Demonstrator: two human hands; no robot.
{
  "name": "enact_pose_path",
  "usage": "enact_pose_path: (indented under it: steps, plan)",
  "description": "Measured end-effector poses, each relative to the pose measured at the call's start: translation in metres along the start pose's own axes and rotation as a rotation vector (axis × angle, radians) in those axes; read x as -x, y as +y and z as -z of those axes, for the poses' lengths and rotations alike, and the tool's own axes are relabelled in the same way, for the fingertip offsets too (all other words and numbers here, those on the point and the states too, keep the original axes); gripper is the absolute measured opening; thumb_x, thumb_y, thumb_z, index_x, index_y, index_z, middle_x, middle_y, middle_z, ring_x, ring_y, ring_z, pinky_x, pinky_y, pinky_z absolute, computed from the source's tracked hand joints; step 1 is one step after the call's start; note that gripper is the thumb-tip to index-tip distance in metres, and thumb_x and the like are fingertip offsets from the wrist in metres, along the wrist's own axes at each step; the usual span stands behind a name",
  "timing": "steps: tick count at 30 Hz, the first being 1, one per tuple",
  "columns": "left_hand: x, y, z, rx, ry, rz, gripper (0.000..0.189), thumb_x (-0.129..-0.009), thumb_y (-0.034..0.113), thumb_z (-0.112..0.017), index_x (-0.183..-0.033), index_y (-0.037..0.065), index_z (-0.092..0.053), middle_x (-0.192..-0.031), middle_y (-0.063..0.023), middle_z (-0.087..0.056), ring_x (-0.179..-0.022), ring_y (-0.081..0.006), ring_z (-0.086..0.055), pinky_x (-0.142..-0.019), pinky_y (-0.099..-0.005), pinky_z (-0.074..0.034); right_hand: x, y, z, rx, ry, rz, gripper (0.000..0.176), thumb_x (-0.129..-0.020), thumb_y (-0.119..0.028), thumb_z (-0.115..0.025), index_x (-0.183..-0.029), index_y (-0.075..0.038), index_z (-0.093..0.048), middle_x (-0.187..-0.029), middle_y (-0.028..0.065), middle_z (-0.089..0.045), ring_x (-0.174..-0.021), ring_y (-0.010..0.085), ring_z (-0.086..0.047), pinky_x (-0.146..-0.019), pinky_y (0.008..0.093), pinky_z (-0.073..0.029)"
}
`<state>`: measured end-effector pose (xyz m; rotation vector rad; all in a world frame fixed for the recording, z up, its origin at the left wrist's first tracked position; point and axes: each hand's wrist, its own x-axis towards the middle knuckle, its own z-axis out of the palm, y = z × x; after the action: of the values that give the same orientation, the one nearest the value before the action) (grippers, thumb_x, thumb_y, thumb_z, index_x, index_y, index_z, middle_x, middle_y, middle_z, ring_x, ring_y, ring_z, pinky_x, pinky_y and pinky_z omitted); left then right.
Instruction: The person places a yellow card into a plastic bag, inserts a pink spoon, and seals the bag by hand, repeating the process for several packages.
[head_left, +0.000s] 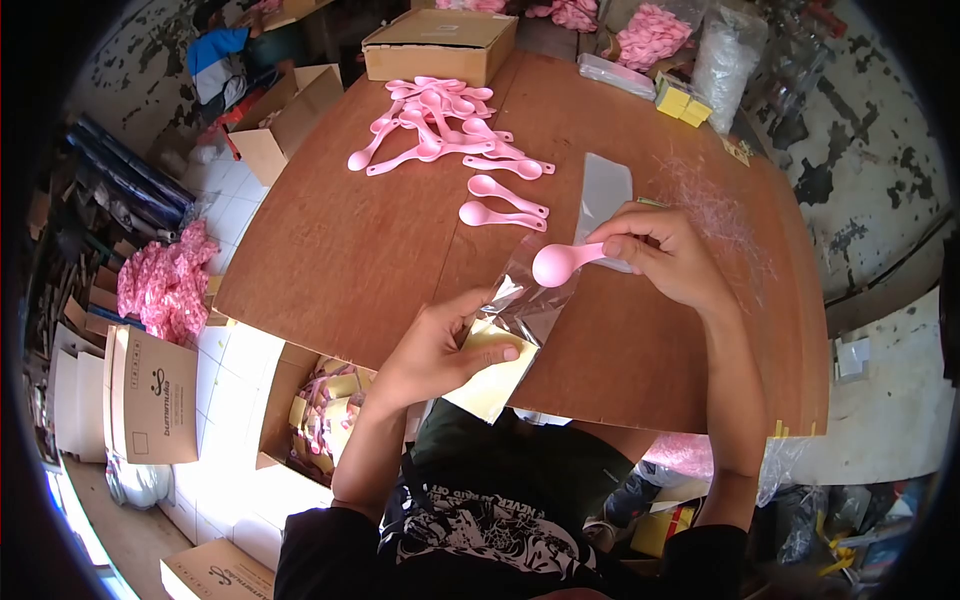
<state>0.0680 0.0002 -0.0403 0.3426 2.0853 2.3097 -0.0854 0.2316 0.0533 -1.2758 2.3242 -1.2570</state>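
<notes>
My left hand [440, 350] is closed on a clear plastic bag [535, 300] with a pale yellow card [492, 378] in its lower part; the thumb presses on the card. In my right hand [665, 250] a pink spoon [556, 265] is pinched by its handle, its round bowl pointing left at the bag's upper end. Beyond the hands, two loose pink spoons [500, 217] lie side by side. Farther back is a heap of pink spoons [435, 125]. A stack of clear plastic bags [606, 190] lies on the table just past my right hand.
A closed cardboard box [440, 45] stands at the wooden table's [330, 260] far edge. Yellow cards [683, 100] and a bag of pink items [655, 38] are at the back right. Below the left edge is an open carton [285, 400] of packed pieces. Another person [215, 62] is at the back left.
</notes>
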Motion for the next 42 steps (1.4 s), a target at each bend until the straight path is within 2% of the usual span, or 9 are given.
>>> enact_pose_path:
  steps: [3,13,19,23,29,34,36,39,42]
  plan:
    - [-0.003,0.003,-0.006,-0.014,0.000,-0.067,0.052,-0.084,-0.005,-0.071,-0.132,-0.006,-0.049,-0.115,-0.0061,-0.062,-0.102,-0.0079,-0.056,-0.086,-0.0250,-0.049,-0.002,0.005,-0.002,0.084,-0.006,0.153,0.012,-0.088,-0.010,-0.068,-0.095,-0.001,-0.072,-0.081,0.0048,-0.065,-0.069,0.0114,-0.055,-0.062,0.0255,-0.043]
    - [-0.009,0.003,-0.018,-0.008,-0.002,-0.123,0.037,-0.088,0.006,-0.071,-0.121,-0.003,-0.058,-0.105,-0.0068,-0.068,-0.092,-0.0064,-0.059,-0.080,-0.0238,-0.049,-0.004,-0.018,-0.004,0.132,-0.227,0.105,0.012,-0.085,-0.009,-0.072,-0.094,-0.001,-0.072,-0.081,0.0056,-0.067,-0.071,0.0118,-0.061,-0.063,0.0250,-0.046]
    - [-0.012,0.002,-0.022,-0.119,0.060,-0.089,0.028,-0.099,0.023,-0.057,-0.110,-0.002,-0.064,-0.078,-0.0045,-0.067,-0.072,-0.0051,-0.056,-0.061,-0.0250,-0.046,0.001,-0.028,-0.022,-0.334,0.019,-0.120,0.020,-0.090,-0.006,-0.067,-0.108,0.002,-0.064,-0.079,0.0015,-0.065,-0.068,0.0051,-0.059,-0.061,0.0198,-0.046]
    - [-0.015,0.001,-0.022,-0.112,0.045,-0.033,0.034,-0.104,0.026,-0.046,-0.114,-0.002,-0.062,-0.090,-0.0039,-0.065,-0.079,-0.0063,-0.058,-0.067,-0.0231,-0.046,0.006,-0.035,-0.035,-0.394,0.126,-0.132,0.024,-0.089,-0.005,-0.068,-0.110,0.001,-0.060,-0.079,0.0029,-0.066,-0.068,0.0050,-0.059,-0.061,0.0194,-0.046]
    - [-0.020,0.002,-0.036,-0.182,0.224,-0.085,0.036,-0.105,0.026,-0.043,-0.110,-0.004,-0.063,-0.082,-0.0027,-0.065,-0.071,-0.0072,-0.058,-0.061,-0.0237,-0.046,0.014,-0.037,-0.046,-0.246,0.347,-0.133,0.028,-0.082,-0.004,-0.075,-0.106,0.000,-0.061,-0.080,0.0028,-0.067,-0.069,0.0051,-0.060,-0.062,0.0203,-0.047]
    - [-0.020,0.000,-0.042,-0.275,0.306,-0.185,0.031,-0.104,0.022,-0.046,-0.108,-0.003,-0.064,-0.078,-0.0032,-0.066,-0.066,-0.0068,-0.057,-0.058,-0.0239,-0.046,0.018,-0.031,-0.048,0.255,0.261,0.238,0.012,-0.078,-0.005,-0.078,-0.084,0.000,-0.069,-0.101,0.0053,-0.067,-0.096,0.0098,-0.061,-0.078,0.0235,-0.048]
    - [-0.018,0.004,-0.045,-0.303,0.308,-0.192,0.030,-0.104,0.021,-0.046,-0.107,-0.003,-0.064,-0.078,-0.0034,-0.066,-0.065,-0.0067,-0.056,-0.057,-0.0238,-0.045,0.022,-0.034,-0.054,0.197,0.234,0.199,0.021,-0.083,-0.008,-0.075,-0.100,0.000,-0.065,-0.108,0.0094,-0.064,-0.104,0.0123,-0.059,-0.083,0.0251,-0.048]
    - [-0.015,0.006,-0.049,-0.302,0.313,-0.172,0.027,-0.102,0.019,-0.049,-0.108,-0.002,-0.064,-0.074,-0.0074,-0.064,-0.063,-0.0098,-0.056,-0.058,-0.0260,-0.046,0.025,-0.041,-0.054,-0.570,0.298,-0.313,0.046,-0.089,-0.012,-0.069,-0.125,0.000,-0.044,-0.103,0.0115,-0.065,-0.093,0.0128,-0.063,-0.080,0.0260,-0.051]
    - [-0.016,0.013,-0.053,-0.258,0.331,-0.224,0.027,-0.100,0.018,-0.052,-0.116,-0.002,-0.061,-0.082,-0.0135,-0.064,-0.073,-0.0171,-0.060,-0.070,-0.0298,-0.049,0.025,-0.042,-0.038,-0.475,0.205,-0.221,0.042,-0.090,-0.009,-0.068,-0.124,0.001,-0.045,-0.097,0.0096,-0.067,-0.089,0.0122,-0.064,-0.078,0.0262,-0.052]
